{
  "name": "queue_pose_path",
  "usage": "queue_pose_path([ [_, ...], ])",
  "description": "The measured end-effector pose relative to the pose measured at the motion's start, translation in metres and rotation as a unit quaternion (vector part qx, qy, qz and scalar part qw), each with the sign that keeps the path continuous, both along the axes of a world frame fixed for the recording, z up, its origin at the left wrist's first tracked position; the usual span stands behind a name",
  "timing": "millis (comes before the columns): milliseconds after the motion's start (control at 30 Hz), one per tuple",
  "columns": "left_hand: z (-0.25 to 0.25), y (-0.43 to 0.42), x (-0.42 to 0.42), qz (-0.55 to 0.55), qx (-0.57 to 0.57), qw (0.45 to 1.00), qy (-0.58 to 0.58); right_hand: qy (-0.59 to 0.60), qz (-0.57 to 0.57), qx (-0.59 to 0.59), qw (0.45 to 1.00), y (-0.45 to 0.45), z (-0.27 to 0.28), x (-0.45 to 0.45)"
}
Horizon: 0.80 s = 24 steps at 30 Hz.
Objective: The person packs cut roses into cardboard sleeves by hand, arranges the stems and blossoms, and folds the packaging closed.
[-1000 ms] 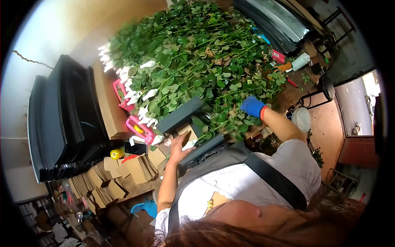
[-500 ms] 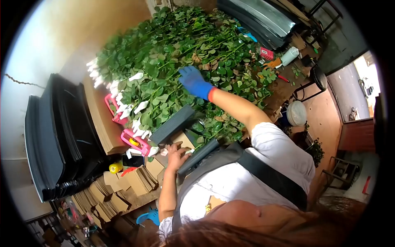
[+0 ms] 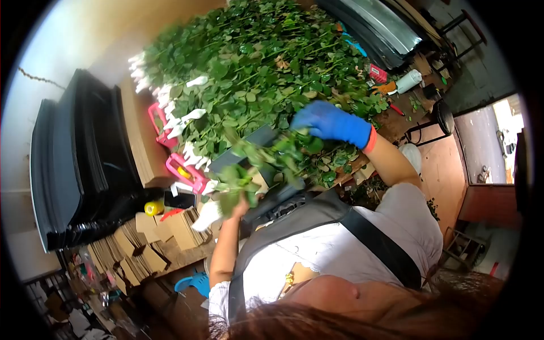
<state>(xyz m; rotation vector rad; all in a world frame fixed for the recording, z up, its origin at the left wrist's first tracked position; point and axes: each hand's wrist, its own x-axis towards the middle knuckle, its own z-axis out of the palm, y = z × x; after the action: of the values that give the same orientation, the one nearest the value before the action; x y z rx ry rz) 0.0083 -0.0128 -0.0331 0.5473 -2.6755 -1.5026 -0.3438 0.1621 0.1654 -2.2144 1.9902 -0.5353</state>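
A leafy rose stem lies slantwise between my hands, its head inside a white cover. My bare left hand is closed round the stem just behind that cover, its fingers partly behind leaves. My right hand, in a blue glove with an orange cuff, is curled at the leafy far part of the stem; motion blurs its fingertips. Under the stem is a dark grey ridged block. Behind it spreads a big pile of leafy stems, with white-covered heads along the left side.
Pink-handled tools, a phone, a yellow roll and cardboard pieces lie to the left. Stacked black sheets stand against the wall. A white bottle and a stool are at right.
My right hand has come back from the pile toward the right. A white-covered rose stem now lies across the ridged block, and my left hand has closed on it.
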Motion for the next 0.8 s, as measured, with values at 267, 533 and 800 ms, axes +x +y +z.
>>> queue_pose_path([
  [267, -0.002, 0.001, 0.0, 0.068, 0.103, 0.992, 0.032, 0.218, -0.134, 0.441, 0.86, 0.051, -0.159, 0.019],
  [533, 0.014, 0.007, -0.005, 0.038, 0.049, 0.998, 0.032, 0.108, -0.221, -0.103, 0.964, -0.073, -0.085, 0.005],
  [800, -0.004, 0.004, -0.011, 0.055, -0.017, 0.994, 0.088, 0.1, -0.189, -0.165, 0.963, -0.126, -0.049, -0.017],
])
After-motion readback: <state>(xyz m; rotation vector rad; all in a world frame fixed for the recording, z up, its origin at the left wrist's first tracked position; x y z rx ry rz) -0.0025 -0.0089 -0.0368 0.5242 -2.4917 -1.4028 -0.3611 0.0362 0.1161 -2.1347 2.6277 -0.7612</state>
